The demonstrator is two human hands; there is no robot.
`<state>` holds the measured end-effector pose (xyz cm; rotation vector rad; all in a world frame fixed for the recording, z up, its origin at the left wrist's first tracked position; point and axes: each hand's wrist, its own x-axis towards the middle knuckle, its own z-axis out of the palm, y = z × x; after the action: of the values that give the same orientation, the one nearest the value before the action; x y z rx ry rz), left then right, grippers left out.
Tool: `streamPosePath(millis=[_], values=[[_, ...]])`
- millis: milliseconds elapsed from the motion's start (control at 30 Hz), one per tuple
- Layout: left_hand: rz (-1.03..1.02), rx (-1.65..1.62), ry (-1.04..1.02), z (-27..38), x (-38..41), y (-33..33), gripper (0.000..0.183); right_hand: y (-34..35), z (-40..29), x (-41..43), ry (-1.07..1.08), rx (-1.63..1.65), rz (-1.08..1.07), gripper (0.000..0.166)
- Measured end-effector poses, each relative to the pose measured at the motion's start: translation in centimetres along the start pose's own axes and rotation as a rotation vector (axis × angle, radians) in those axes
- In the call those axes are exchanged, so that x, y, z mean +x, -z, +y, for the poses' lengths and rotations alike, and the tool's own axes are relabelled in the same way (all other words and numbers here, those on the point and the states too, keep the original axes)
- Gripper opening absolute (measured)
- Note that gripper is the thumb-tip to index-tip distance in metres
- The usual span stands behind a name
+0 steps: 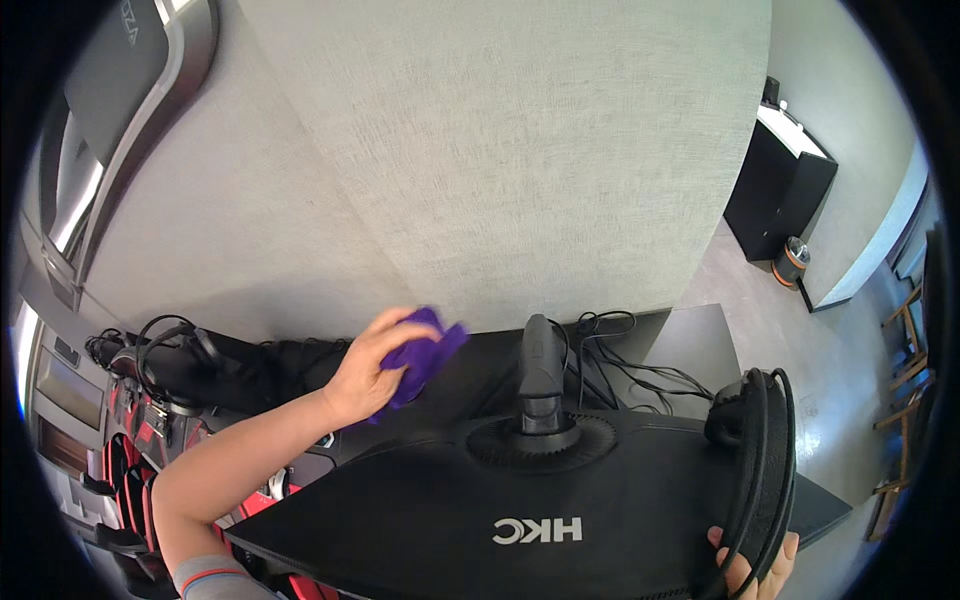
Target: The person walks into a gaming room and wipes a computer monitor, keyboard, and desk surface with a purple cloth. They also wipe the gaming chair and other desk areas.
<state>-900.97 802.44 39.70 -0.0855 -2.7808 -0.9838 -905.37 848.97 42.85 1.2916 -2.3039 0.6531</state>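
Observation:
My left hand (367, 371) grips a bunched purple cloth (420, 360) above the dark desk surface, behind a black HKC monitor (420, 495). The monitor is seen from its back, with its stand arm (541, 375) rising towards the wall. At the monitor's right end, my right hand (765, 570) is around the band of a black headset (772, 465). The band hides part of that hand, with fingers showing on both sides of it. One ear cup (726, 412) lies close to the monitor's back.
Black cables (645, 367) run behind the monitor to the right. Another headset (161, 352) sits among dark equipment at left. A pale textured wall (525, 165) rises behind the desk. Red-and-black chairs (127, 480) line the left; a black cabinet (780, 187) and a bin (790, 262) stand far right.

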Motion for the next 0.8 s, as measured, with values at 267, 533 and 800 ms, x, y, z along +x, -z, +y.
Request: streamPosePath(millis=[267, 533, 800], values=[[-0.303, -0.339, -0.154, -0.7, 9.1, -9.4, 0.028, -0.3, -1.0, -1.3, -0.075, -0.011, 0.096, 0.043], [-0.498, -0.231, 0.071, -10.0, 16.2, -15.6, 0.042, -0.2, -1.6, -3.3, -0.054, -0.02, 0.077, 0.036], [0.176, -0.251, 0.65, -23.3, 9.5, -28.0, 0.05, -1.5, -2.5, -1.9, -0.074, -0.009, 0.109, 0.035]])
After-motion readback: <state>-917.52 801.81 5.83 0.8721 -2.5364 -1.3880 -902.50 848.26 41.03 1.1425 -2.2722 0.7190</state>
